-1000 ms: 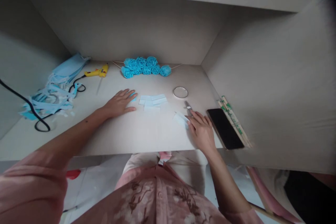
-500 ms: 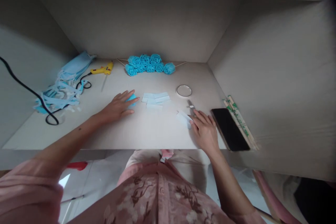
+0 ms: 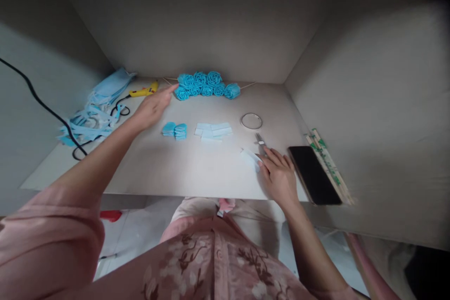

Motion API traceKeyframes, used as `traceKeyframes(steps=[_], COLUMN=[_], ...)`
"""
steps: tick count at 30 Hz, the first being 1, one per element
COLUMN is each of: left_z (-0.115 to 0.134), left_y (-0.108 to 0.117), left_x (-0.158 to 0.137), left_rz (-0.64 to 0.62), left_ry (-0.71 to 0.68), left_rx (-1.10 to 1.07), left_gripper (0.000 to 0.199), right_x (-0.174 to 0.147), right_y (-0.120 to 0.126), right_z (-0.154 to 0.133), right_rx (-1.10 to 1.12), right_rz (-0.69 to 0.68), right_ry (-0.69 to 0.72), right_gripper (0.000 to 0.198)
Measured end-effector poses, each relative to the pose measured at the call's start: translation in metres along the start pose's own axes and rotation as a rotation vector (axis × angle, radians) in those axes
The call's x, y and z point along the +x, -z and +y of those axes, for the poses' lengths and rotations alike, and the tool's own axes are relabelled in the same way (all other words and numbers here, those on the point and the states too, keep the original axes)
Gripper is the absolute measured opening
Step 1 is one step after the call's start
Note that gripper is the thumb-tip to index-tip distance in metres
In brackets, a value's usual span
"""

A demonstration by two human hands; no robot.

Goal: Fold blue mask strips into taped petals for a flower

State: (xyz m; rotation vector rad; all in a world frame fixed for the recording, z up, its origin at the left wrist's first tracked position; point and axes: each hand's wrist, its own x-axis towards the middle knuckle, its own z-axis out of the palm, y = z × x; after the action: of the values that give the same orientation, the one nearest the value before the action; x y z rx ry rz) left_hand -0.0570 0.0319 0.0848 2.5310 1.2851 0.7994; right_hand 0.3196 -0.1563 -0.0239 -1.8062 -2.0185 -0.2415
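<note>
My left hand [image 3: 158,105] reaches toward the left end of a cluster of blue rosettes [image 3: 200,85] at the back. Its index finger is stretched out, its tip beside or touching the leftmost rosette; nothing is held. Below it lie two small stacks of rounded blue pieces [image 3: 175,131]. To their right are pale blue rectangular strips [image 3: 213,130]. My right hand [image 3: 278,171] rests on the tabletop with fingers extended, over the handle end of a small metal tool with two pointed tips [image 3: 259,138]. A pale folded strip [image 3: 251,156] lies against its fingertips.
A yellow glue gun [image 3: 144,90] sits at back left, near stacked blue face masks [image 3: 112,85] and a heap of cut strips [image 3: 87,124]. A black cord [image 3: 38,98] crosses the left. A thin ring [image 3: 251,114], phone [image 3: 314,173] and wrapped chopsticks [image 3: 328,164] are right.
My left hand has lifted off the blue stacks and moved up toward the rosettes, uncovering both stacks. My right hand stays in place. The view has shifted slightly.
</note>
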Motion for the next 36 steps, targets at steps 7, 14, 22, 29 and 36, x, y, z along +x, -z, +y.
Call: traceKeyframes(steps=[7,14,22,29,36], left_z=[-0.001,-0.021,-0.017,-0.022,-0.025], left_y=[-0.066,-0.112,-0.106,-0.108,-0.104], left_x=[0.012,-0.017,-0.011,-0.011,-0.01], left_rz=[-0.204,-0.272,-0.324,-0.323,-0.29], left_ry=[0.027,-0.004,0.008,0.018,0.064], left_rx=[0.328,0.385,0.4,0.35,0.195], left_gripper=[0.072,0.067,0.068,0.066,0.073], right_x=[0.001,0.001,0.002,0.008,0.047], right_y=[0.003,0.004,0.005,0.014,0.024], right_z=[0.001,0.002,0.0,-0.009,-0.018], right_rx=[-0.012,0.028,0.02,0.026,0.119], right_rz=[-0.014,-0.031,-0.052,-0.048,-0.373], right_ry=[0.02,0.029,0.022,0.033,0.153], right_gripper=[0.033,0.034,0.035,0.036,0.054])
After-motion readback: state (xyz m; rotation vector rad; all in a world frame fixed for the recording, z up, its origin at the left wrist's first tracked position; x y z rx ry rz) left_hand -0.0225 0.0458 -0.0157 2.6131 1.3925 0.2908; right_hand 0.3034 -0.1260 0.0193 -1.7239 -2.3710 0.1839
